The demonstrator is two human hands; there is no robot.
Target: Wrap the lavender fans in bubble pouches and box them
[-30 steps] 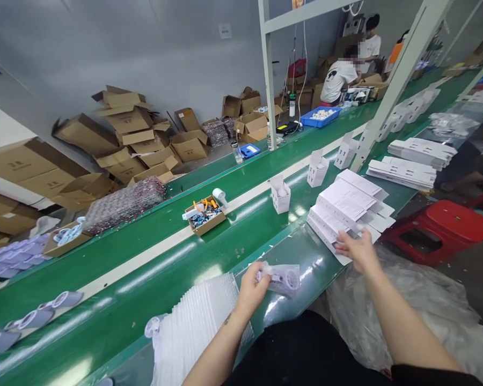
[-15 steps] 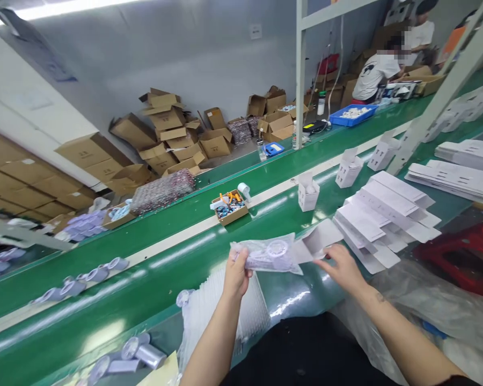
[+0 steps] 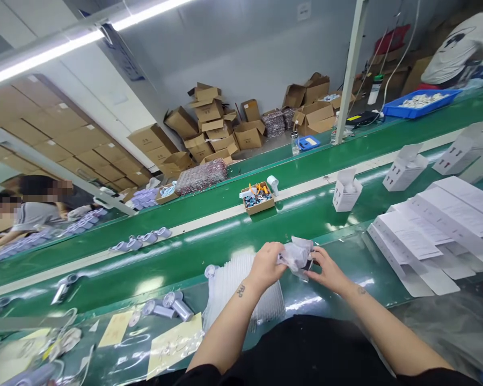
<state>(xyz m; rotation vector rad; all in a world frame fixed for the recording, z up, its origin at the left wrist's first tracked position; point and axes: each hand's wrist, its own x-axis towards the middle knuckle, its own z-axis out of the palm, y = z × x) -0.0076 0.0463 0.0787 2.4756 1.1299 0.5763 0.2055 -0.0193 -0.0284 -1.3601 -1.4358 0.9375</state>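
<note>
My left hand is closed on a clear plastic bag, which is bunched up at the mouth of a small white box. From the other side, my right hand grips the box between thumb and fingers. The bag's contents are mostly hidden by the plastic and my fingers. Below my left hand lies a stack of white padded sheets, with a light purple part at its upper left corner.
Flattened white boxes lie to the right. Open white boxes and a small carton of colourful parts stand on the green belt. Purple devices lie at lower left. People work at far left and upper right.
The bag, stretched out flat before, is now bunched against the box. My hands have come closer together. The view has swung left, bringing people at the far left into sight.
</note>
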